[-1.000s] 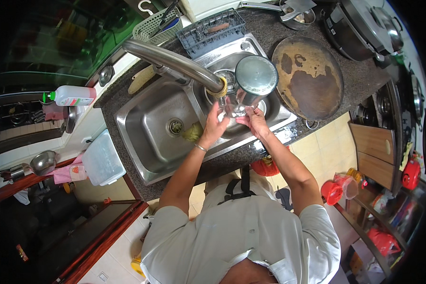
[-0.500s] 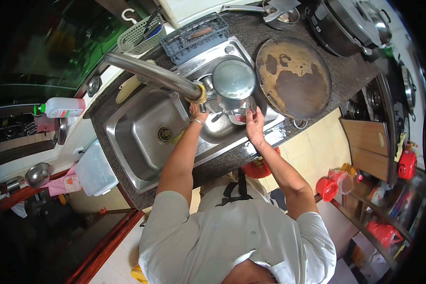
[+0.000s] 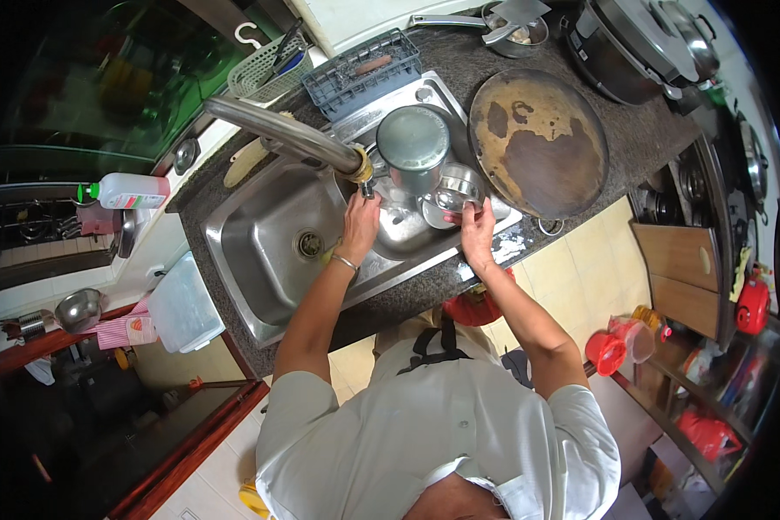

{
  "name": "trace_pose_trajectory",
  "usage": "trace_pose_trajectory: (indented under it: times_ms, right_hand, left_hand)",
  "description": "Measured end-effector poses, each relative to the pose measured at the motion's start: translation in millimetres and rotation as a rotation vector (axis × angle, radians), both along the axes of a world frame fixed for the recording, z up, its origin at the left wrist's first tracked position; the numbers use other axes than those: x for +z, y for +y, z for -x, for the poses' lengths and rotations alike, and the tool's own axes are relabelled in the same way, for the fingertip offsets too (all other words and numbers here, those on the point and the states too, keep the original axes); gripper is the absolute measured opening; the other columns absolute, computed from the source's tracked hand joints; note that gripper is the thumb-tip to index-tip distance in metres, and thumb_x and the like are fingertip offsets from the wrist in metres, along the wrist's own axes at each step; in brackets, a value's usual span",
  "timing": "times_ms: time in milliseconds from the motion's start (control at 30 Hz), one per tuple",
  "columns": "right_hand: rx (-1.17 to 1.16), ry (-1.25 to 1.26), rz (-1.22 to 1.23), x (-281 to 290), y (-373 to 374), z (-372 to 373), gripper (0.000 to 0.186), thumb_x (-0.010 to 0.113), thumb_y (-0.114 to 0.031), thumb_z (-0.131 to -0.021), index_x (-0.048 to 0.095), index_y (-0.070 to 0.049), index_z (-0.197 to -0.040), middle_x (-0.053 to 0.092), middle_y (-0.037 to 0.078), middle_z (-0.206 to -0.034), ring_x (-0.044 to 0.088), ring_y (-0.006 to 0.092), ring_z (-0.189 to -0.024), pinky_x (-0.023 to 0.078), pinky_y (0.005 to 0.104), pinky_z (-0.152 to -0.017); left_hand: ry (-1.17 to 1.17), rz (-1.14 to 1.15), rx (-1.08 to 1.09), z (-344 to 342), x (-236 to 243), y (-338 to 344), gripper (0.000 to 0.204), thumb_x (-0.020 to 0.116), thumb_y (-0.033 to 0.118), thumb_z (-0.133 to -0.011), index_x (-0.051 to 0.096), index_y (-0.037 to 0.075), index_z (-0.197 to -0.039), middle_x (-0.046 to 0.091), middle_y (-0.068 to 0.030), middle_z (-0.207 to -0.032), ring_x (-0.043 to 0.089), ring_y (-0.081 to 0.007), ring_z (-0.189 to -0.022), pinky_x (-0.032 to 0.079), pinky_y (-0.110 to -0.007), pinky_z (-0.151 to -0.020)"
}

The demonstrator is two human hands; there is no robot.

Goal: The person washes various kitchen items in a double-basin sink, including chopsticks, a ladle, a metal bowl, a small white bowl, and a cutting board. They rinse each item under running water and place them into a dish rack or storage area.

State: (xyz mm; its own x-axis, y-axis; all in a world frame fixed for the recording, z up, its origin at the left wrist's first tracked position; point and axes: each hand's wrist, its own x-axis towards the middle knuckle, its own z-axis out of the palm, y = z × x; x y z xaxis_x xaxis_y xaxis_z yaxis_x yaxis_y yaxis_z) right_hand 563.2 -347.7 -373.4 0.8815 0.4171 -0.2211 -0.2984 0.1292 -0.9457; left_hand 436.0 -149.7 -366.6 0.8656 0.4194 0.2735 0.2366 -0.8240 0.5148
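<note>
My right hand (image 3: 477, 227) grips the near rim of a shiny round metal bowl (image 3: 461, 184), tilted over the right sink basin (image 3: 399, 243). Beside it in that basin stands a tall metal pot (image 3: 413, 139) with a dull grey-green round top. My left hand (image 3: 361, 227) is at the lower end of the faucet (image 3: 321, 149), its fingers closed around the short nozzle below the brass-coloured collar. Other shiny pieces lie beneath the bowl and pot, partly hidden.
The left basin (image 3: 260, 234) has a drain strainer (image 3: 308, 243). Right of the sink lies a large, round, stained board (image 3: 542, 143). Behind stand a blue-grey rack (image 3: 364, 74), a handled saucepan (image 3: 516, 39) and a big cooker (image 3: 624, 52). Water wets the counter edge.
My left hand has come toward me, out from behind the faucet end, and now shows more fully. The metal bowl in my right hand has been raised and tilted, its inside now showing.
</note>
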Motion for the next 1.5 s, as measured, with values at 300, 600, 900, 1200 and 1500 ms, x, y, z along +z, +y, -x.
trace_pose_trajectory:
  times_ms: [300,600,900,1200,1500]
  right_hand:
    - [0.019,-0.008,-0.023,-7.8,-23.5,-3.3,0.024,0.041,-0.007,-0.095,0.038,0.002,-0.117,0.058,0.016,-0.104,0.066,0.0232,-0.072,0.055,0.0296,-0.064]
    - [0.034,0.019,-0.038,0.9,-29.8,7.9,0.021,0.041,-0.01,-0.096,0.04,0.0,-0.115,0.059,0.017,-0.103,0.067,0.0249,-0.076,0.058,0.0318,-0.066]
    - [0.008,0.032,-0.023,2.4,-30.1,13.9,0.02,0.04,-0.008,-0.096,0.04,0.001,-0.114,0.059,0.017,-0.106,0.067,0.026,-0.078,0.058,0.032,-0.066]
    - [0.005,0.036,0.023,-0.2,-34.9,23.9,0.021,0.039,-0.008,-0.096,0.039,0.0,-0.115,0.06,0.017,-0.105,0.067,0.0246,-0.077,0.057,0.03,-0.065]
    - [-0.045,0.057,-0.019,-0.1,-33.4,26.6,0.023,0.039,-0.009,-0.097,0.039,0.0,-0.118,0.059,0.017,-0.106,0.067,0.0256,-0.078,0.057,0.0306,-0.065]
  left_hand:
    - [-0.503,0.569,0.136,1.3,-38.6,-14.4,0.018,0.055,-0.01,-0.079,0.043,0.004,-0.083,0.054,-0.0103,-0.086,0.057,-0.0237,-0.083,0.047,-0.033,-0.078]
    - [-0.741,1.682,0.332,-11.3,-41.3,-12.9,0.029,0.054,-0.008,-0.081,0.052,0.008,-0.106,0.058,-0.0025,-0.091,0.057,-0.0153,-0.083,0.05,-0.038,-0.08]
    - [-0.548,2.305,-0.035,-5.6,-41.1,-13.1,0.036,0.052,0.024,-0.091,0.05,0.008,-0.123,0.056,-0.01,-0.118,0.056,-0.023,-0.093,0.051,-0.035,-0.076]
    - [-0.325,2.584,-0.258,-24.4,-27.2,-26.1,0.035,0.045,0.016,-0.092,0.046,-0.002,-0.122,0.058,-0.0134,-0.101,0.043,-0.005,-0.049,0.036,-0.018,-0.038]
    - [-0.009,1.649,0.47,23.2,19.1,-4.1,0.011,0.051,0.005,-0.084,0.051,0.001,-0.095,0.057,-0.009,-0.073,0.059,-0.0205,-0.052,0.045,-0.029,-0.039]
